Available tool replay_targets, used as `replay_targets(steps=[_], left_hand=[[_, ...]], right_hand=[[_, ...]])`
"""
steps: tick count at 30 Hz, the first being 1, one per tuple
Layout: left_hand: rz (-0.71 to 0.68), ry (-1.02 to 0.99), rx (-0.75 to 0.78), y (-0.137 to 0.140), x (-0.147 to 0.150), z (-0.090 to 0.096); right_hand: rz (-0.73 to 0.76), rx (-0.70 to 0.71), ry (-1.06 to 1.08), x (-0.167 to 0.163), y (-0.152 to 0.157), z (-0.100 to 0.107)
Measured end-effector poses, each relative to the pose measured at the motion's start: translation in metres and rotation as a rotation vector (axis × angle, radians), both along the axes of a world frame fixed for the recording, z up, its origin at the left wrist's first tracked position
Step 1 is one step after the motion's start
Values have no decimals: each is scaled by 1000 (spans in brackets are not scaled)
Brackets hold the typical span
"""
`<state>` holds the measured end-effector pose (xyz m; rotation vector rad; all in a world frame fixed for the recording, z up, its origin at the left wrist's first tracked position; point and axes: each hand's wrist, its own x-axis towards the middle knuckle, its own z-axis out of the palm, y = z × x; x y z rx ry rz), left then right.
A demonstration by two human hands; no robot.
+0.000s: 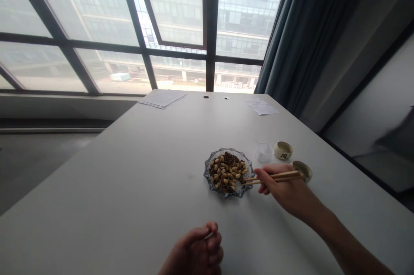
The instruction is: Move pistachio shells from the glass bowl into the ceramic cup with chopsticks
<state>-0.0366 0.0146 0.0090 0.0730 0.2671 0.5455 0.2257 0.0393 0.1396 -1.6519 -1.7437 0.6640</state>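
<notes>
My right hand point(281, 182) is closed around a pair of wooden chopsticks point(286, 175). Their tips reach over the right side of a scalloped glass bowl point(211, 188), among the nuts. Pale-shelled pistachios point(223, 173) fill most of the bowl, with a patch of small dark reddish-brown pieces point(231, 159) at its back. I cannot make out anything pinched between the tips. Nearer to me, my left hand point(200, 249) rests low in front of the bowl, its fingers curled in and nothing visible in them.
Right of the bowl stand a clear plastic cup point(264, 153), a small cream cup with a dark character point(283, 150) and a second cream cup point(303, 170) partly behind my right hand. Papers point(163, 99) and a crumpled sheet point(263, 107) lie at the far end of the white table point(129, 180).
</notes>
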Motion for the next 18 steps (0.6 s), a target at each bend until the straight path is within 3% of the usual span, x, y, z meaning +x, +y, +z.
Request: replay_targets(steps=[7, 12, 18], left_hand=[[1, 0, -2, 0, 1, 2], [-52, -8, 31, 3, 0, -2], [-45, -4, 28, 3, -1, -5]], right_hand=[[-2, -1, -45, -4, 1, -8], [-8, 79, -90, -7, 1, -9], [-89, 99, 48, 3, 3, -27]])
